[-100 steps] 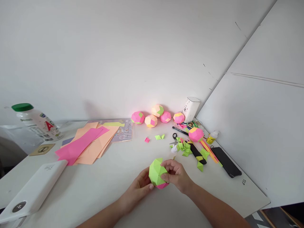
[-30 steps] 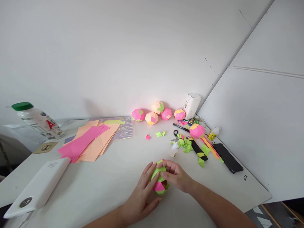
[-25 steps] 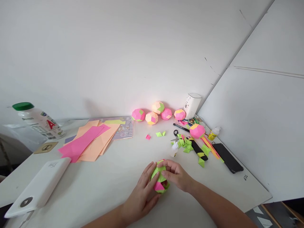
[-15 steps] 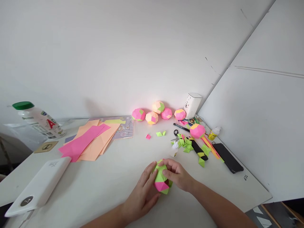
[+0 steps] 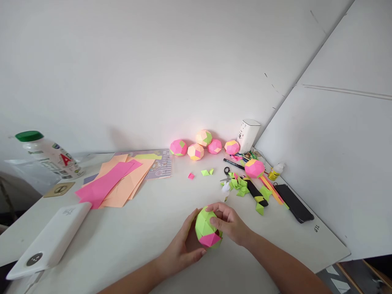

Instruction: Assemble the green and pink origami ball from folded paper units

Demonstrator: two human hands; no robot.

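Note:
A folded-paper ball, mostly lime green with a pink patch low on its near side, is between my hands at the front middle of the table. My right hand grips it from the right, thumb and fingers on its upper right side. There, a small dark gap shows in the ball beneath my thumb. Curved round the left side, my left hand cups the ball; its fingers go partly behind it and its thumb lies below. A small white-capped glue bottle stands just beyond my right hand.
Folded green pieces, scissors, a utility knife and a black phone lie to the right. Finished paper balls line the wall. Paper sheets, a power bank and a bottle are left.
My left fingers have slid off the ball's top to its left side, and the left thumb has parted from them. The ball has turned slightly, showing more green. My right hand keeps its grip.

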